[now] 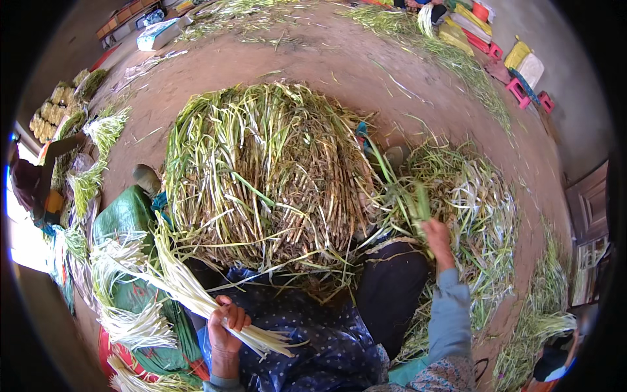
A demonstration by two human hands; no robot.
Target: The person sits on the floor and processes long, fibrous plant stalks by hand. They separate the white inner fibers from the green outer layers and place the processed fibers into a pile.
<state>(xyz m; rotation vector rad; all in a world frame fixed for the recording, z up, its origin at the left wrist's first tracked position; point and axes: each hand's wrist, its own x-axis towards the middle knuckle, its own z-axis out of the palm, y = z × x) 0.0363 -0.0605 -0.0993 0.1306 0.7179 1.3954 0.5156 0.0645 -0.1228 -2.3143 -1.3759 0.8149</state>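
Note:
A bundle of peeled pale stalks (188, 286), white with yellow-green leaves, is gripped in my left hand (227, 318) over my lap, its white ends pointing lower right. My right hand (438, 240) is at the right, at the edge of a heap of stripped green and white leaves (482, 210); blurred green leaves (422, 201) are at its fingers, and whether it grips them I cannot tell. In front of me lies a large pile of unpeeled leafy stalks (289, 181) with brown, soiled outer layers. A blue dotted plastic apron (313, 338) covers my lap.
Peeled white bundles (139, 326) lie on a green plastic sack (169, 313) at my left. A person (34, 181) is at the far left, others at the top right and lower right. Pink stools (518, 93) stand by the right wall. Leaf scraps (470, 73) litter the floor.

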